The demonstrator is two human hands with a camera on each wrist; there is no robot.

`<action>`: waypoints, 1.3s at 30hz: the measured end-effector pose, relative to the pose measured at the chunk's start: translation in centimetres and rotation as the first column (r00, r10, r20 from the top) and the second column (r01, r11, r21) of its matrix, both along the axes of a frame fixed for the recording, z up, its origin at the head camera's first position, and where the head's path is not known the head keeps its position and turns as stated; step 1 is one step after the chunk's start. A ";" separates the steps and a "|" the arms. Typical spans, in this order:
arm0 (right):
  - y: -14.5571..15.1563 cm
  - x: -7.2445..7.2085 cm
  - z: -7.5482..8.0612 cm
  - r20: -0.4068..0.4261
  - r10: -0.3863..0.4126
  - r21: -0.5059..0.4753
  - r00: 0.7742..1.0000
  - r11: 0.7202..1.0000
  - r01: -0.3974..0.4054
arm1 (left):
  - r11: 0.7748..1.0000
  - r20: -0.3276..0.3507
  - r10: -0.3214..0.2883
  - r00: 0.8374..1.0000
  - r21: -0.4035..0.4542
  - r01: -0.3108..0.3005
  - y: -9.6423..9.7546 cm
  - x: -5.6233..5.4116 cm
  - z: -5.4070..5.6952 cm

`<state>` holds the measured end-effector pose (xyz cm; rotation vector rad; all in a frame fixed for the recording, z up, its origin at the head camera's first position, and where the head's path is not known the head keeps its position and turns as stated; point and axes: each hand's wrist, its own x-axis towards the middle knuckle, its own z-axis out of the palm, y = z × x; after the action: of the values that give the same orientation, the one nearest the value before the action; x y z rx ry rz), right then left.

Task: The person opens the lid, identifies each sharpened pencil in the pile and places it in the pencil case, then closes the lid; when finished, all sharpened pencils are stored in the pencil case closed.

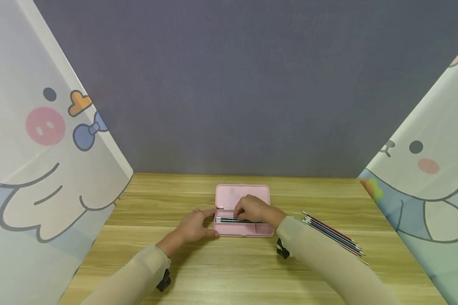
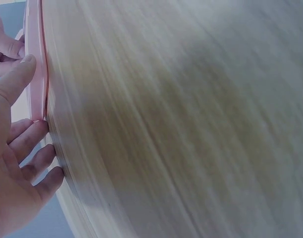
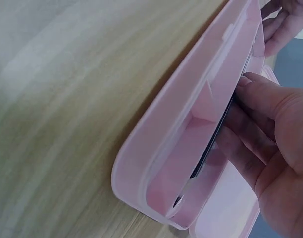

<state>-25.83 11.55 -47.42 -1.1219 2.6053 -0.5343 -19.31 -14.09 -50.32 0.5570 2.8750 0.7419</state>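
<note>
A pink pencil case stands on the table with its lid laid back. Dark pencils lie lengthwise in its rear compartment. My left hand grips the left end of the case, thumb at the front corner and index finger toward the back corner. Reaching over the case from the right, my right hand has its fingertips down inside the rear compartment. In the right wrist view, thumb and fingers pinch a dark pencil beside the inner divider.
To the right, several pencils, dark and red, lie in a loose slanted bundle on the wooden table. A grey panel rises at the back, and cartoon-printed panels flank the table.
</note>
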 end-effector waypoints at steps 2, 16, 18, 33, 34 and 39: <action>-0.1 0.1 -0.1 -0.007 -0.003 0.006 1.000 1.000 0.003 | 1.000 -0.002 0.002 1.000 -0.003 -0.002 0.0 0.0 -0.1; 0.7 0.4 0.0 -0.008 0.002 -0.061 1.000 0.998 -0.003 | 1.000 0.000 0.001 1.000 -0.001 -0.001 -0.1 0.0 -0.1; 1.0 0.4 0.0 0.002 0.006 -0.076 1.000 0.997 -0.005 | 1.000 0.003 0.003 1.000 -0.001 -0.003 -0.1 0.0 -0.1; 7.1 0.2 1.8 0.131 -0.054 -0.197 0.990 0.977 0.080 | 1.000 0.006 0.006 1.000 -0.007 -0.006 0.1 0.1 -0.3; 7.9 0.2 2.0 0.143 -0.062 -0.210 0.988 0.973 0.091 | 1.000 0.006 0.009 1.000 -0.007 -0.009 0.1 0.1 -0.3; 12.0 0.5 2.8 0.163 -0.103 -0.270 0.981 0.952 0.145 | 1.000 -0.003 0.010 1.000 -0.005 -0.010 0.1 0.1 -0.3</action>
<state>-25.33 23.54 -44.62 -0.9557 2.5367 -1.0030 -19.23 -14.04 -50.66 0.5439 2.8840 0.7361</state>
